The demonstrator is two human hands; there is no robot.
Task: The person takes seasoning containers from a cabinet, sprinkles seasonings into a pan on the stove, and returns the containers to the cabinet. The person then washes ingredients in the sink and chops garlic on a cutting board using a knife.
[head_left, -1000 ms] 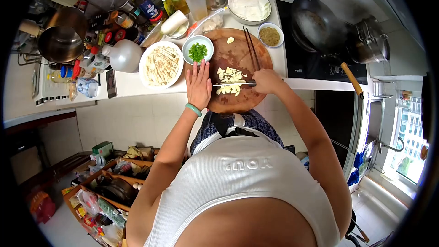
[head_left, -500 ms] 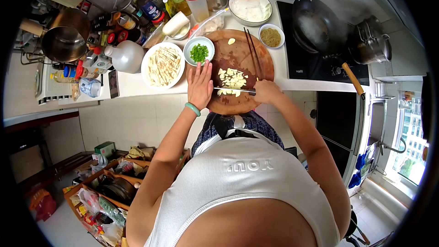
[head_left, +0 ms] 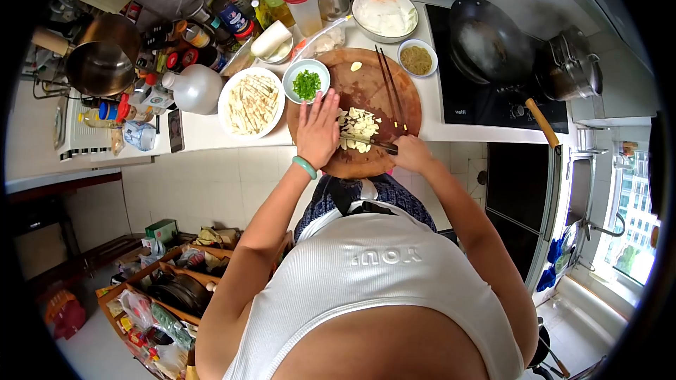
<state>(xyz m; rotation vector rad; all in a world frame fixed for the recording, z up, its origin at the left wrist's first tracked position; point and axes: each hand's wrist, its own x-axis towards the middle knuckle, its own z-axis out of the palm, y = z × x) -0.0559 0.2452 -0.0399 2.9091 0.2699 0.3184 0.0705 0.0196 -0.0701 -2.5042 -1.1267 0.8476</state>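
Observation:
My right hand is closed round the dark handle of a knife, whose blade lies over pale chopped pieces on the round wooden board. My left hand, with a green bangle at the wrist, is stretched out flat at the board's left side, its fingertips near the bowl of chopped greens. The blade's far end reaches toward my left hand. A pair of dark chopsticks lies on the board's right part, and one pale slice rests near its back edge.
Left of the board stands a plate of pale strips. Behind it are a red-lidded jug and a large white bowl. A small bowl sits by the stove, where a steaming wok stands.
The knife has tilted, its handle lower and its blade slanting across the pieces. My right hand has moved slightly toward my body, off the chopsticks' ends. My left hand has shifted a little right.

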